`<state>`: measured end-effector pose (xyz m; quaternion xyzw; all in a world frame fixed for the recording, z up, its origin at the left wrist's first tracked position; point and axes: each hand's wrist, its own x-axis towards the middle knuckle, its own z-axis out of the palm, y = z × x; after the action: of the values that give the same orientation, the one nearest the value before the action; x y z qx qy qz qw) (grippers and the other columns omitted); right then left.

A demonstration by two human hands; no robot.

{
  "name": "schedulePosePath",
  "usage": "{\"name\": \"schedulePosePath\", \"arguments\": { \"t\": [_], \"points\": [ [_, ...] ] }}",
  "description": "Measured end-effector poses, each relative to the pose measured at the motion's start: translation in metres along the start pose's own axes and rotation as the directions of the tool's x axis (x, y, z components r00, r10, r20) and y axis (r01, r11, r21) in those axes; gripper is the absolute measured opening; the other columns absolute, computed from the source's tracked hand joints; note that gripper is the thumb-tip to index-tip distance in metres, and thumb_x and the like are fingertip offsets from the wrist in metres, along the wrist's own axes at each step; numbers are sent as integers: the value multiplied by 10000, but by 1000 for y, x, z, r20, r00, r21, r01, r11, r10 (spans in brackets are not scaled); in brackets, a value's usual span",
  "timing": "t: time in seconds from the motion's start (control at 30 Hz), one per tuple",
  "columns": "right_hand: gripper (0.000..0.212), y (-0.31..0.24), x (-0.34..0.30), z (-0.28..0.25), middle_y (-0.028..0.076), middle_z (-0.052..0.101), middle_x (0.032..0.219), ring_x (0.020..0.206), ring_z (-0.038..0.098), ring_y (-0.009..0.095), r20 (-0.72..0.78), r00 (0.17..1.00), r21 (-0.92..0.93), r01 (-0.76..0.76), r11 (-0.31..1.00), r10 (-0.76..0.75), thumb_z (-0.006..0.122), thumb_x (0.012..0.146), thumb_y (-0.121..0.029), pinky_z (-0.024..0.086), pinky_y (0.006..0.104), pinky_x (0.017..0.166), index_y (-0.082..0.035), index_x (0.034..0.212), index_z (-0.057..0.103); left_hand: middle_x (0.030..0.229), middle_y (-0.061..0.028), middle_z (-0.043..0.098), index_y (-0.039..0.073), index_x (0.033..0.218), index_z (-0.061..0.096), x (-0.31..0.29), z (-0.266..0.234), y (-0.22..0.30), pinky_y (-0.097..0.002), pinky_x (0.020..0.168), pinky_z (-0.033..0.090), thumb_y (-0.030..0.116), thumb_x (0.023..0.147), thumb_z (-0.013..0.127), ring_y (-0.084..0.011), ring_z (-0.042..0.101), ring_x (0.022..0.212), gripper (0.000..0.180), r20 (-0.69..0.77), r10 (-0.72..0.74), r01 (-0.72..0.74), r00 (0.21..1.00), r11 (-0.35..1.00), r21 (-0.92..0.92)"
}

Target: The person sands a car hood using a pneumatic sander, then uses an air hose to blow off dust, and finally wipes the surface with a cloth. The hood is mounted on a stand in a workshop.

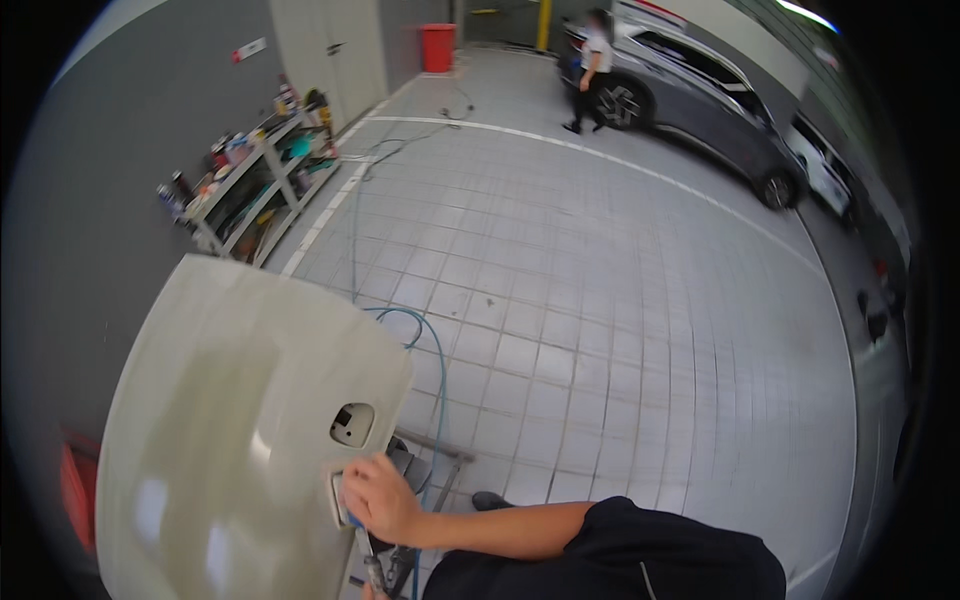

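A large off-white car body panel (300, 330) stands at my left, with duller, greenish patches and a small rounded recess (353, 425) near its right edge. Below that recess, my right hand (382, 500) is closed over a sander (337, 500) with a pale rectangular pad, which lies against the panel's edge area. A grey metal handle or air fitting (375, 572) runs down from the tool. At the bottom edge only a few fingertips of my left hand (372, 593) show around that part; the rest is cut off.
A teal air hose (442, 365) loops over the tiled floor beside the panel stand (455, 452). Shelves (265, 185) with bottles and supplies line the left wall. A red bin (438, 47) stands far back. One person (594, 70) walks by a grey car (700, 100).
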<state>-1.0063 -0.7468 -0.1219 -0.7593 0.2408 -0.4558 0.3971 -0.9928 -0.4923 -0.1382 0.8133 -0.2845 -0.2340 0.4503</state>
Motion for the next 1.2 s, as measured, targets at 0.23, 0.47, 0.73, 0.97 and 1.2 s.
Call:
{"name": "schedulePosePath", "arguments": {
  "t": [0.23, 0.47, 0.73, 0.97, 1.2],
  "points": [
    [95, 24, 45, -9, 127, 555, 932, 882, 508, 365, 67, 998, -84, 22, 996, -16, 568, 895, -112, 420, 452, 795, -61, 850, 635, 733, 14, 521, 34, 1365, 577, 63, 7, 55, -232, 574, 383, 140, 1007, 557, -68, 445, 624, 374, 196, -220, 258, 956, 945, -198],
    [68, -11, 23, 4, 144, 562, 1017, 926, 500, 358, 244, 966, -57, 105, 993, -88, 571, 868, -90, 423, 454, 828, -51, 837, 617, 863, -13, 603, 13, 1356, 573, 16, -10, 27, -240, 669, 440, 143, 1022, 537, -84, 516, 727, 361, 146, -377, 399, 915, 899, -180],
    [76, 45, 37, -38, 118, 552, 987, 919, 489, 342, 78, 994, -197, -55, 979, 72, 555, 862, -69, 417, 447, 821, -43, 864, 626, 921, -61, 645, 16, 1377, 547, 61, 38, 65, -268, 784, 476, 140, 1034, 521, -135, 575, 830, 366, 205, -273, 295, 940, 952, -85],
    [63, 23, 10, -21, 124, 558, 1004, 926, 488, 352, 180, 983, 34, 20, 999, -26, 608, 806, -62, 421, 449, 828, -39, 864, 614, 791, 49, 517, 38, 1413, 545, 10, 23, 43, -205, 598, 365, 135, 1027, 512, -49, 441, 658, 399, 118, -440, 452, 890, 883, -125],
    [136, 96, 92, -71, 151, 590, 945, 925, 510, 347, -115, 983, -25, -145, 989, 141, 549, 875, -94, 410, 435, 838, -39, 794, 643, 652, -147, 530, 103, 1397, 543, 121, 88, 112, -354, 607, 456, 204, 1034, 521, -231, 518, 581, 377, 98, -172, 161, 980, 981, 107]
  ]
}}
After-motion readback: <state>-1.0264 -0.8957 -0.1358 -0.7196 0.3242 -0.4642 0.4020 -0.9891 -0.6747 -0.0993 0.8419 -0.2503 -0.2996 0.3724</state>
